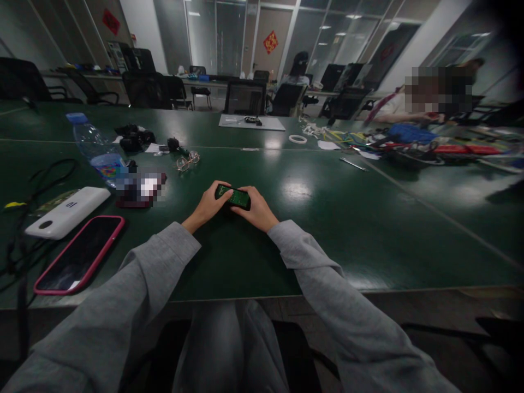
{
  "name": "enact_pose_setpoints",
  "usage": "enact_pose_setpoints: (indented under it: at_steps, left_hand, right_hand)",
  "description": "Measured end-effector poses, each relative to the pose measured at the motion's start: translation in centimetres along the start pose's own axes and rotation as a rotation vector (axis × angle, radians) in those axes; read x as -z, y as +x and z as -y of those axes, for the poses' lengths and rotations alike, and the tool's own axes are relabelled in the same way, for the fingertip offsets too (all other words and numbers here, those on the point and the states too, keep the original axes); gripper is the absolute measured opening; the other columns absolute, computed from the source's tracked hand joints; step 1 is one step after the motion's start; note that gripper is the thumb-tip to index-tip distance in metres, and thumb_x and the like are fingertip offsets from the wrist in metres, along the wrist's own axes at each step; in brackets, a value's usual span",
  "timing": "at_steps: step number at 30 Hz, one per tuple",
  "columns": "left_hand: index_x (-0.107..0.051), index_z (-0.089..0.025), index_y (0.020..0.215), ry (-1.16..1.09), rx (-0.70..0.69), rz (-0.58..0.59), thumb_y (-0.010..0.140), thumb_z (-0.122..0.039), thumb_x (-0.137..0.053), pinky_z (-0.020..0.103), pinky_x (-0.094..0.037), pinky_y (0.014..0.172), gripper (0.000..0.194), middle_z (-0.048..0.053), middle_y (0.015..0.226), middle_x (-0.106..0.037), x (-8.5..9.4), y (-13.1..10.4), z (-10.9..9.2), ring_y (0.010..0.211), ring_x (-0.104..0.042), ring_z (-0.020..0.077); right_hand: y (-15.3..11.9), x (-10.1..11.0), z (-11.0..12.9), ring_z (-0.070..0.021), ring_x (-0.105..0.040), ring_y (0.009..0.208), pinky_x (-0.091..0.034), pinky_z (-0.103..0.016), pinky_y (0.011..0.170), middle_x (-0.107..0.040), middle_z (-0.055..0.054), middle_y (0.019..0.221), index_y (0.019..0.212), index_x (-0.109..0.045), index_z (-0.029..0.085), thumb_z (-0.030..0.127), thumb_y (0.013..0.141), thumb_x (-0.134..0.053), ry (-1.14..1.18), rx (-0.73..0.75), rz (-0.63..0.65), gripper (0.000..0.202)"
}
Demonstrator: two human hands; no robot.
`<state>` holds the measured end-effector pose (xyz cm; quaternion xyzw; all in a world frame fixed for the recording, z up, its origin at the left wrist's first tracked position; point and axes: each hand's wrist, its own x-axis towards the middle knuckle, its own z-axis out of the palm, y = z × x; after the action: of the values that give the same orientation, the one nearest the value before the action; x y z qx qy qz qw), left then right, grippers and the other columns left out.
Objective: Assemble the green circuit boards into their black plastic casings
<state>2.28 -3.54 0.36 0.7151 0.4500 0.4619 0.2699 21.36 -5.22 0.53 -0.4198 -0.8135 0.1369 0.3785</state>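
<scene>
Both hands hold a small dark phone [239, 199] sideways, low over the green table [262, 256]; its screen glows green. My left hand [212, 201] is closed around the phone's left end, its thumb lying over the screen. Around the right end wraps my right hand [257, 209], with its thumb along the lower edge. The fingers behind the phone are hidden. Nearer to me on the left lies a second phone [79, 256] in a pink case, face up, beside a white power bank [69, 213].
A plastic bottle [96, 150], glasses [188, 161] and black cables [20, 245] are on the left. Further off are a white tape roll [298, 140], a pen [353, 164] and a grey board [229, 123]. At the right, a person [399, 106] sits behind tangled cords [339, 135].
</scene>
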Motion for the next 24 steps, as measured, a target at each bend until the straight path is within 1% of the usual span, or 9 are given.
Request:
enact_pose_setpoints:
  at_steps: [5,7,11,13,15,19,21,24]
  left_hand:
    - [-0.059,-0.02,0.109,-0.011,0.001,0.0,0.088,-0.043,-0.056,0.036,-0.046,0.092,0.032,0.006,0.107,-0.062,0.0,0.0,0.0,0.099,-0.059,0.0191]
    - [-0.059,-0.02,0.108,-0.011,0.004,-0.004,0.088,-0.043,-0.056,0.036,-0.045,0.092,0.031,0.006,0.107,-0.063,0.0,0.0,-0.1,0.1,-0.059,0.0192]
    - [-0.059,-0.02,0.107,-0.014,-0.004,0.002,0.088,-0.043,-0.055,0.035,-0.046,0.092,0.03,0.006,0.107,-0.063,0.1,-0.1,-0.4,0.099,-0.059,0.019]
    - [-0.059,-0.019,0.108,-0.017,-0.017,0.021,0.089,-0.043,-0.054,0.035,-0.046,0.091,0.03,0.006,0.108,-0.063,0.0,-0.1,-0.7,0.099,-0.059,0.0187]
    - [-0.058,-0.019,0.109,-0.016,-0.024,0.041,0.089,-0.043,-0.053,0.034,-0.046,0.089,0.031,0.006,0.109,-0.063,0.0,-0.2,-0.9,0.098,-0.059,0.0185]
    - [-0.058,-0.019,0.11,-0.006,-0.025,0.059,0.091,-0.043,-0.051,0.033,-0.046,0.088,0.031,0.006,0.108,-0.063,0.0,-0.3,-1.2,0.096,-0.06,0.0181]
    - [-0.058,-0.019,0.11,-0.005,-0.028,0.065,0.093,-0.043,-0.048,0.033,-0.046,0.089,0.031,0.006,0.107,-0.063,0.0,-0.3,-1.2,0.097,-0.059,0.0177]
    - [-0.058,-0.02,0.11,-0.003,-0.031,0.069,0.094,-0.042,-0.044,0.033,-0.046,0.089,0.031,0.005,0.108,-0.063,0.0,-0.3,-1.2,0.098,-0.059,0.0176]
  right_hand:
    - [0.0,-0.1,-0.1,-0.0267,-0.056,0.106,-0.046,-0.045,0.092,-0.056,-0.011,0.113,0.118,-0.05,0.02,0.048,0.083,-0.065,0.064,-0.007,-0.009,0.047]
    - [0.0,-0.2,-0.2,-0.0258,-0.055,0.106,-0.045,-0.044,0.093,-0.056,-0.011,0.112,0.117,-0.051,0.02,0.051,0.085,-0.061,0.117,-0.017,-0.007,0.046]
    - [0.3,-0.2,-0.5,-0.0214,-0.057,0.105,-0.044,-0.04,0.095,-0.059,-0.008,0.109,0.112,-0.055,0.021,0.053,0.092,-0.048,0.273,-0.092,-0.009,0.038]
    - [0.5,-0.2,-0.7,-0.0204,-0.057,0.104,-0.044,-0.039,0.096,-0.061,-0.007,0.108,0.109,-0.057,0.021,0.051,0.091,-0.05,0.336,-0.11,-0.019,0.036]
    - [0.6,-0.3,-0.9,-0.0206,-0.057,0.106,-0.044,-0.039,0.096,-0.062,-0.007,0.108,0.107,-0.058,0.021,0.049,0.088,-0.056,0.389,-0.132,-0.037,0.035]
    - [0.6,-0.4,-0.9,-0.0219,-0.057,0.106,-0.045,-0.04,0.095,-0.063,-0.008,0.109,0.105,-0.06,0.019,0.047,0.082,-0.064,0.491,-0.255,-0.047,0.037]
    - [0.7,-0.3,-0.9,-0.0222,-0.058,0.105,-0.045,-0.041,0.094,-0.063,-0.009,0.109,0.103,-0.061,0.019,0.047,0.08,-0.066,0.507,-0.295,-0.048,0.037]
    - [0.7,-0.3,-0.9,-0.0221,-0.058,0.106,-0.045,-0.041,0.095,-0.064,-0.007,0.107,0.101,-0.061,0.02,0.047,0.08,-0.066,0.488,-0.304,-0.046,0.035]
